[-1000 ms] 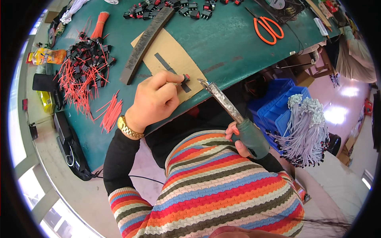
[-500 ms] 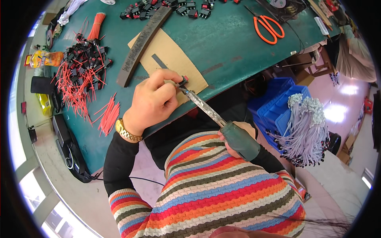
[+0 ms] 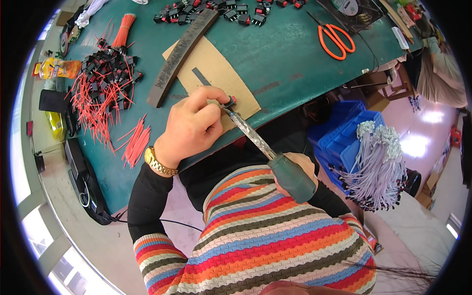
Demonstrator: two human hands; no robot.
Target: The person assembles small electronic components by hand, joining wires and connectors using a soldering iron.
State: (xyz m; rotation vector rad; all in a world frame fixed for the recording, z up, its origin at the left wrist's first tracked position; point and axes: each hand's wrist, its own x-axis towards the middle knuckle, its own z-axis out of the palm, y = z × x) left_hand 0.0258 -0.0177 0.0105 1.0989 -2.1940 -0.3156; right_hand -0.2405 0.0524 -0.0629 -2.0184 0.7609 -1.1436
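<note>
Near the table's front edge, my left hand pinches a small black-and-red rocker switch between thumb and forefinger, above a tan cardboard sheet. My right hand is wrapped round the dark green handle of a soldering iron, whose barrel is wrapped in silvery foil. The iron slants up and left, its tip at the switch; whether it touches a terminal is too small to tell. The handle hides part of my right fingers. A dark curved bar lies across the cardboard's left side.
Left on the green table are a heap of switches with red wires, loose red wires and a wire bundle. More switches, orange-handled scissors and a fan lie farther back. Blue crates with white cables stand right.
The soldering iron's handle has swung slightly left and down with my right hand, its tip staying at the switch. My left hand keeps its pinch, and the whole view has shifted a little.
</note>
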